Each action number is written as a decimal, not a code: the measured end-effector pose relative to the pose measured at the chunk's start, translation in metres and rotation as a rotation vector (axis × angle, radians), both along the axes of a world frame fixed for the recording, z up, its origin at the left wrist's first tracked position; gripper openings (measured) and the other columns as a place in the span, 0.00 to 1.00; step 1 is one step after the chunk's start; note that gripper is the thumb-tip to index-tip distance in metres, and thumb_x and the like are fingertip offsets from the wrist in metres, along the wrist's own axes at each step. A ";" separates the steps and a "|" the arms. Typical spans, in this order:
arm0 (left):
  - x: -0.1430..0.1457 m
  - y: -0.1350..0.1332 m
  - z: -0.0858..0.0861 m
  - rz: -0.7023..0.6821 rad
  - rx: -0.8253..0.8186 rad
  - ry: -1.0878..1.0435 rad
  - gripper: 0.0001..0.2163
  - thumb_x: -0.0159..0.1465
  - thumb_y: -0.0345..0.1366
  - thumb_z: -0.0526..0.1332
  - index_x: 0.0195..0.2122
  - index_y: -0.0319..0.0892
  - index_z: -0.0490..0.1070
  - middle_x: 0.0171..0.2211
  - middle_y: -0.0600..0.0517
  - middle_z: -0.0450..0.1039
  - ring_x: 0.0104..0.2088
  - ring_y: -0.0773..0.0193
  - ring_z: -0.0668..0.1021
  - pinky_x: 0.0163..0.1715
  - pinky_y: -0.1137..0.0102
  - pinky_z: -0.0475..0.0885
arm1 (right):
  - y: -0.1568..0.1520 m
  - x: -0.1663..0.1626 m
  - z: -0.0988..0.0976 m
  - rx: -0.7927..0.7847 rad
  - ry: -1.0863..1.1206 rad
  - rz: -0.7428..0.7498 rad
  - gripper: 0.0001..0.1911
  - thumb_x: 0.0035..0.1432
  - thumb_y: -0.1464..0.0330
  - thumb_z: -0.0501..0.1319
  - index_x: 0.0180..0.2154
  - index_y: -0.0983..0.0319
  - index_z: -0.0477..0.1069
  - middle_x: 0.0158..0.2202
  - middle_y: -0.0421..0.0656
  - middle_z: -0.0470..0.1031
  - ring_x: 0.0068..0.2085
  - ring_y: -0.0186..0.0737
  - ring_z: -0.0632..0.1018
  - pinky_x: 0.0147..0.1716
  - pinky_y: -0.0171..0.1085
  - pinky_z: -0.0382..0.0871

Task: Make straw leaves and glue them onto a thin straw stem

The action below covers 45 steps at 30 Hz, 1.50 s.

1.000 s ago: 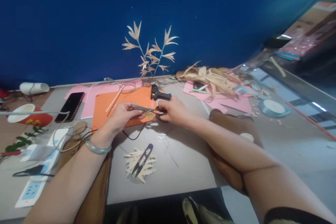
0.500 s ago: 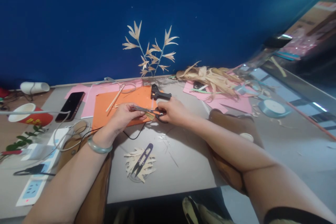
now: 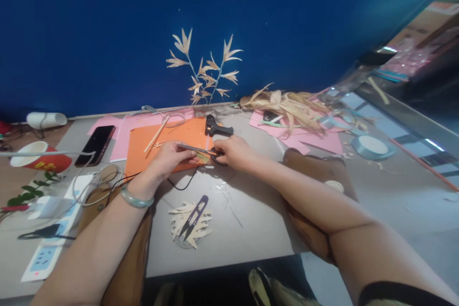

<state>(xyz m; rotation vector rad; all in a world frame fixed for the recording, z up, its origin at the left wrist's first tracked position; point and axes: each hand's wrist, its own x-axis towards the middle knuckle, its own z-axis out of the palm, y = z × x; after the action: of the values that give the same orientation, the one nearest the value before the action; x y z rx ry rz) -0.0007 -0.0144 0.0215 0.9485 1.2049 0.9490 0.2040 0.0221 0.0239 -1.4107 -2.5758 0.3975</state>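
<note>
My right hand (image 3: 234, 152) is closed round the dark handles of a pair of scissors (image 3: 193, 147), whose blades point left toward my other hand. Pinched in my left hand (image 3: 171, 157) is a small yellowish strip of dried husk (image 3: 203, 158), lying just below the blades; its far end is hidden by the fingers. Both hands are over the near edge of an orange sheet (image 3: 139, 141). Behind them lies a black glue gun (image 3: 218, 129). Nearer to me, dark thread snips (image 3: 195, 217) rest on a small dish of cut pale husk pieces (image 3: 179, 215).
Husk flowers on wire stems (image 3: 215, 81) stand by the blue wall. Dried husks (image 3: 287, 105) and a blue ribbon roll (image 3: 373, 147) are to the right. Leftward are a phone (image 3: 96, 145), a red paper cup (image 3: 43, 158) and a power strip (image 3: 45, 256) with cables.
The view has shifted very slightly. Both hands stay in nearly the same place, with the scissors still held against the husk strip.
</note>
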 end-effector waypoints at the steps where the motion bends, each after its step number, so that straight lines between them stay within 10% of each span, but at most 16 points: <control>1: 0.000 0.000 0.000 -0.004 -0.002 0.001 0.12 0.44 0.32 0.73 0.29 0.34 0.75 0.27 0.47 0.80 0.29 0.62 0.81 0.38 0.68 0.78 | 0.001 0.000 -0.001 -0.003 0.012 -0.002 0.08 0.50 0.63 0.64 0.25 0.60 0.70 0.21 0.39 0.70 0.23 0.33 0.63 0.26 0.35 0.45; 10: -0.012 0.004 0.000 0.109 0.032 -0.027 0.09 0.50 0.30 0.70 0.26 0.37 0.70 0.23 0.49 0.77 0.26 0.66 0.81 0.33 0.73 0.77 | 0.013 0.004 -0.009 -0.362 0.362 0.046 0.26 0.41 0.48 0.67 0.23 0.60 0.59 0.21 0.34 0.63 0.24 0.30 0.61 0.24 0.31 0.50; 45: -0.016 0.005 0.004 0.170 0.317 -0.056 0.15 0.49 0.37 0.72 0.31 0.39 0.67 0.24 0.52 0.78 0.26 0.66 0.81 0.33 0.71 0.77 | 0.010 0.009 -0.001 -0.342 0.361 0.047 0.27 0.39 0.50 0.69 0.22 0.60 0.56 0.20 0.32 0.57 0.23 0.28 0.58 0.24 0.32 0.48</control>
<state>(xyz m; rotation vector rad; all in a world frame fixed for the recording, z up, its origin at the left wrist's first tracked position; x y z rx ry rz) -0.0172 -0.0095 0.0258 1.0709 1.1193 1.3218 0.2129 0.0322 0.0230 -1.2318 -2.3219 1.0379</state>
